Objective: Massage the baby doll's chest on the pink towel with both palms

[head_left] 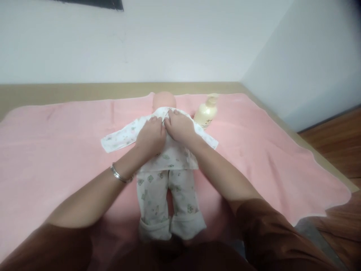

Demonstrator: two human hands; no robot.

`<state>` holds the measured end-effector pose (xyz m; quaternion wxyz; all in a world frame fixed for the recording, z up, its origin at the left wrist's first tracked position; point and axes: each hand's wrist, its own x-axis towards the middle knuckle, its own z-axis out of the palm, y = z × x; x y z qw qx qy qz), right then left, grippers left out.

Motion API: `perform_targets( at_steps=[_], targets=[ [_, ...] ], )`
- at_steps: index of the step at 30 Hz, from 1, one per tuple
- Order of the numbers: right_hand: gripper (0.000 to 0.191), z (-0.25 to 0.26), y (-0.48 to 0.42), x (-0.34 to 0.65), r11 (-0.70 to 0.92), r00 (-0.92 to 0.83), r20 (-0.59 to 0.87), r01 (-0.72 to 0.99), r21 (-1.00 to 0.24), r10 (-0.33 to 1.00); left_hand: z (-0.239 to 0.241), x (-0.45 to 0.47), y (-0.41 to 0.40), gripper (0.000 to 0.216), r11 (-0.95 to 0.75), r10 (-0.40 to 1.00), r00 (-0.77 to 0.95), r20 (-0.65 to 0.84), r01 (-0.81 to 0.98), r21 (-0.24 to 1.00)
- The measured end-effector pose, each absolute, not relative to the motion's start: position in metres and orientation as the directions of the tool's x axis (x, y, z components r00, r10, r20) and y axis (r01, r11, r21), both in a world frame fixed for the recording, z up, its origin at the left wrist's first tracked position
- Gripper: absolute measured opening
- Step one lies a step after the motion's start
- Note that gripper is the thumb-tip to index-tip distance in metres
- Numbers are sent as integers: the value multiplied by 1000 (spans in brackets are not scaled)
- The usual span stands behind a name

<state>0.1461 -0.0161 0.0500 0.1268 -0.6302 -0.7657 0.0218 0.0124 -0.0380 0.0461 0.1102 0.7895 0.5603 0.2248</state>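
A baby doll (164,101) lies on its back, its head toward the wall. It wears a white patterned shirt (175,156) with both sleeves spread out, and matching trousers (153,195) with rolled cuffs. Over the doll's chest, my left hand (152,133) is closed on the shirt front near the neck. Right beside it my right hand (179,126) pinches the shirt's other front edge, just below the collar. Both hands nearly touch at the middle of the chest. My fingers hide any fastening there, and the doll's face is mostly out of sight.
A pink blanket (70,150) covers the surface beneath the doll. Close to the doll's right-hand side in view lies a cream pump bottle (207,112), tilted. White walls (180,41) stand behind and to the right. Wooden flooring (335,143) shows past the right edge.
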Motion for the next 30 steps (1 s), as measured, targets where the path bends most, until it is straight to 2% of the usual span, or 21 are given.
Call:
perform_targets(
  at_steps=[5,10,15,17,20,23,27,30],
  targets=[
    [54,53,-17,147,208,-182,150,961,-181,972,61,15,-46,38,-259,965,238,106,839,478],
    [50,62,-43,133,204,-193,137,976,-75,972,45,10,-25,59,-252,968,192,163,758,602],
    [50,60,-62,121,224,-221,165,974,-2,961,24,4,-12,66,-267,961,143,235,691,672],
    [47,59,-56,126,265,-256,160,964,-36,953,18,4,-12,68,-288,951,118,286,675,680],
    [45,59,-37,140,285,-266,119,941,-181,957,13,5,-11,70,-258,953,67,296,692,674],
    [58,55,-20,150,216,-197,96,933,-286,976,12,6,-10,66,-206,964,32,263,714,669],
    [65,44,-14,150,211,-176,141,930,-301,974,13,6,-10,61,-215,959,38,280,741,636],
    [64,42,-15,151,221,-179,158,926,-306,971,17,9,-17,54,-247,950,87,298,794,556]
  ],
)
